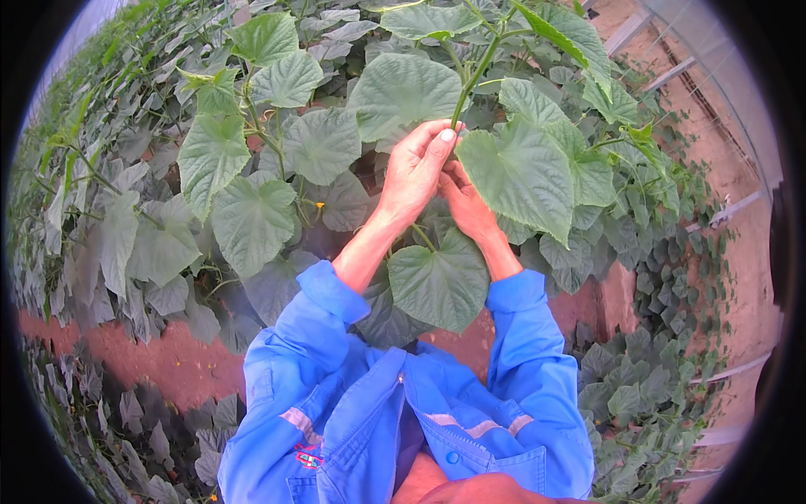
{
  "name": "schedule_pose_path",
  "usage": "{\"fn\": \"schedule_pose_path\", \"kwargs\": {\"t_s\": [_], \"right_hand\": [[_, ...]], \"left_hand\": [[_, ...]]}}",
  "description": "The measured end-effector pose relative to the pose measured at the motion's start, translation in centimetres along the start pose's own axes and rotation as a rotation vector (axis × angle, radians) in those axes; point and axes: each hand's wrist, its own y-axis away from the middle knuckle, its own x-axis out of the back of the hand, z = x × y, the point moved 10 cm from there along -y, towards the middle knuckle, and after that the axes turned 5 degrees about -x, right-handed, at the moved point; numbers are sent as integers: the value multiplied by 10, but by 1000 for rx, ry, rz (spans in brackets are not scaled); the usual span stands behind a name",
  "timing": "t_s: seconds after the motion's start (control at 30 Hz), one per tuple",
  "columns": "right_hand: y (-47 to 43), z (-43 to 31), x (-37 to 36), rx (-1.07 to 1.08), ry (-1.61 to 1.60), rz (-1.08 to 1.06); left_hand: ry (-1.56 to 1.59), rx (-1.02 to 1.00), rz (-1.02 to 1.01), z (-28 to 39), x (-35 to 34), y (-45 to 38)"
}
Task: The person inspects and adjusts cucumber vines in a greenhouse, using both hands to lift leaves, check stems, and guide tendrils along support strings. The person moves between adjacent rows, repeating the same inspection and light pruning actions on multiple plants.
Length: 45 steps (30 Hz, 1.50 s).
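Observation:
My left hand (415, 164) pinches the green stem (473, 82) of a cucumber vine between thumb and fingers. Just below it, my right hand (465, 198) is raised close to the same stem, its fingers curled and partly behind a broad leaf (519, 173). Whether those fingers grip the stem is hidden. The vine's top rises above my hands with a large leaf (406, 94) to its left. Another heart-shaped leaf (441, 280) hangs between my forearms.
Neighbouring cucumber vines (255, 120) crowd the left, one with a small yellow flower (320, 205). Reddish bare soil (182, 362) runs between the plant rows. More plants (630, 378) grow at the lower right, beside a pale wall (743, 264) with metal bars (670, 74).

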Motion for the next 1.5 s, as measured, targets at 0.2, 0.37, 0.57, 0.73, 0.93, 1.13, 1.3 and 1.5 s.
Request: {"fn": "schedule_pose_path", "kwargs": {"t_s": [0.2,0.37,0.57,0.73,0.93,1.13,1.3,1.5], "right_hand": [[0,-9,12,75,266,235],[27,-42,-8,-157,29,182],[55,-150,-29,149,-404,64],[61,-217,53,225,-830,143],[93,-325,171,652,-788,229],[104,-336,174,760,-449,400],[22,-209,35,320,247,-77],[3,-99,-21,-309,-423,-271]], "left_hand": [[61,-60,146,-1,8,-10],[65,-100,190,-6,29,-22],[73,-1,197,-34,38,-17],[74,14,192,-45,42,-14],[125,42,140,-49,52,-8],[70,-31,32,-31,55,-3],[422,-17,-135,-34,35,-6],[253,49,-109,-45,47,6]]}}
